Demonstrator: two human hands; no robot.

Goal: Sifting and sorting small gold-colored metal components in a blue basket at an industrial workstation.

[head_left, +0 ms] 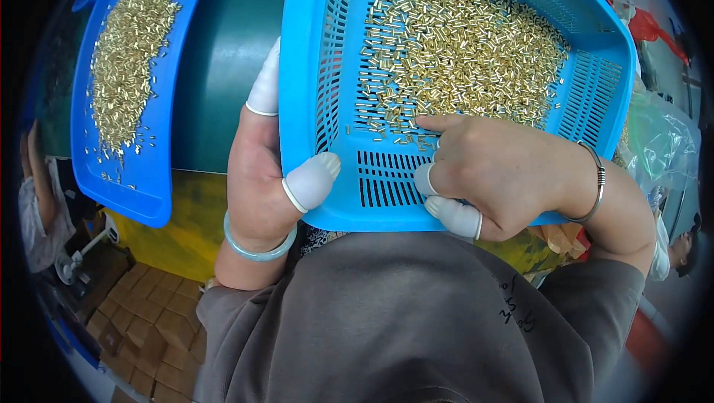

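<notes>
Your left hand pinches the blue basket at 9 o'clock, your right hand pokes one finger into little gold tubes inside, other fingers curled, blue tray of gold tubes at 10 o'clock.

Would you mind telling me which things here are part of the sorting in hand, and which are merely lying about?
In hand:
- slotted blue basket, gripped by the left hand
- small brass tubes, touched by the right hand

Lying about:
- second blue tray of brass pieces
- cardboard boxes
- clear plastic bag
</notes>
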